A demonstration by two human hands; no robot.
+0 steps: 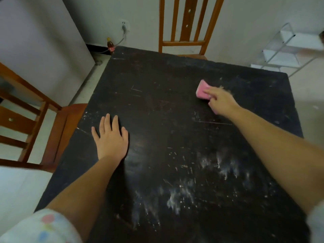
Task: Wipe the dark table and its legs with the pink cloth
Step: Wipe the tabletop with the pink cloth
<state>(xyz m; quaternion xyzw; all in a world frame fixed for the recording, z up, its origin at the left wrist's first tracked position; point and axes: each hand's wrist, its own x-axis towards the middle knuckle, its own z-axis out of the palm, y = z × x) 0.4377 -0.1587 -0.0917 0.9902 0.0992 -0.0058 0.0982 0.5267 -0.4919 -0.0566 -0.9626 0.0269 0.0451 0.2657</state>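
Note:
The dark table [157, 81] fills most of the view, scratched and smeared with white dust near its front right. My right hand [221, 100] reaches to the far right part of the top and presses the folded pink cloth [201, 90] flat against the surface, fingers over it. My left hand [111, 137] lies palm down on the table's left side with fingers spread, holding nothing. The table's legs are hidden below the top.
A wooden chair [184, 32] stands at the far edge and another wooden chair [35, 120] at the left. A bottle [110, 45] sits on the floor by a wall socket. A white wire rack [289, 48] stands at the back right.

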